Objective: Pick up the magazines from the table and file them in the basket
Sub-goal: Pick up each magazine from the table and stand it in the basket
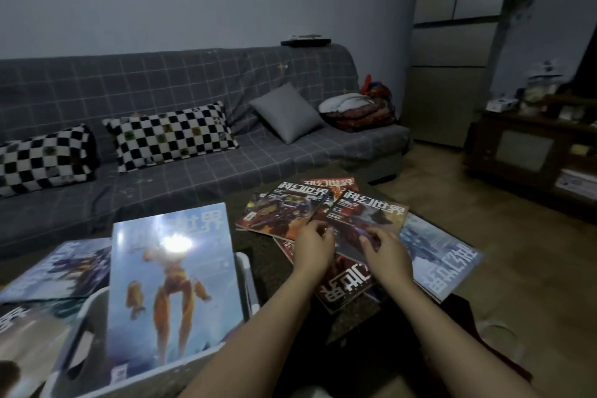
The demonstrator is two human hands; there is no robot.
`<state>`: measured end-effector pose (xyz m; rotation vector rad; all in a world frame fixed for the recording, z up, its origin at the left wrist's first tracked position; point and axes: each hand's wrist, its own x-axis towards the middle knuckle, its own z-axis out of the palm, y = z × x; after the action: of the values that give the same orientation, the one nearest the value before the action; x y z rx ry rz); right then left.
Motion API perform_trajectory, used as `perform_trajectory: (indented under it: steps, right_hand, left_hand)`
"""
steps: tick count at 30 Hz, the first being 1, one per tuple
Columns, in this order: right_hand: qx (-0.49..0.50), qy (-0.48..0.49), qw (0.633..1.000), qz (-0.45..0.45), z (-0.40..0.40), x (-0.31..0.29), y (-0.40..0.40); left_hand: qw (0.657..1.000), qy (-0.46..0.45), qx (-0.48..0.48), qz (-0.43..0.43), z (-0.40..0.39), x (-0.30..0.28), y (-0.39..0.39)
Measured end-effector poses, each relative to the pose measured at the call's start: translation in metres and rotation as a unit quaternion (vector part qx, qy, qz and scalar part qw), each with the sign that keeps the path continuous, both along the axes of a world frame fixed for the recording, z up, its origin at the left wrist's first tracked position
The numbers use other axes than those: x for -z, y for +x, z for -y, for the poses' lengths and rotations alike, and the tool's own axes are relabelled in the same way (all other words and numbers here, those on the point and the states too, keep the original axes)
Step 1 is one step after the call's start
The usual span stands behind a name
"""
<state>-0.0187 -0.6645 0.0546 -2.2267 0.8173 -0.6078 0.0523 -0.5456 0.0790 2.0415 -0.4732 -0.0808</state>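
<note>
Magazines point(326, 223) lie fanned and overlapping on the dark table point(258, 236), right of the white basket point(97, 307), where a pale-blue issue point(171, 287) already stands. Both hands rest on the top dark-covered magazine point(361, 220): the left hand point(313, 249) curls its fingers at that cover's near-left edge, and the right hand point(386, 255) curls fingers on its near part. I cannot tell whether either grips it.

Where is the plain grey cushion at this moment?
In the head view, the plain grey cushion leans on the sofa right of centre, between a checkered pillow on its left and a bundle of cloth on its right.
</note>
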Motion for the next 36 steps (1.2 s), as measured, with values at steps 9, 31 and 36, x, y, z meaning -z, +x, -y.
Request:
perform_trajectory:
  steps: [9, 31, 36]
  right_hand:
    - [0.062, 0.011, 0.994, -0.089, 0.066, 0.052, 0.049]
    - [0.095, 0.254, 0.933, 0.237, 0.041, -0.021, -0.005]
    - [-0.011, 0.248, 0.921, 0.299, -0.006, -0.063, -0.02]
  left_hand:
    - [0.994, 0.099, -0.007, -0.041, 0.072, 0.048, 0.082]
    - [0.986, -0.108, -0.04, -0.118, 0.014, -0.003, 0.044]
    - [0.974, -0.212, -0.051, -0.051, -0.057, -0.043, 0.011]
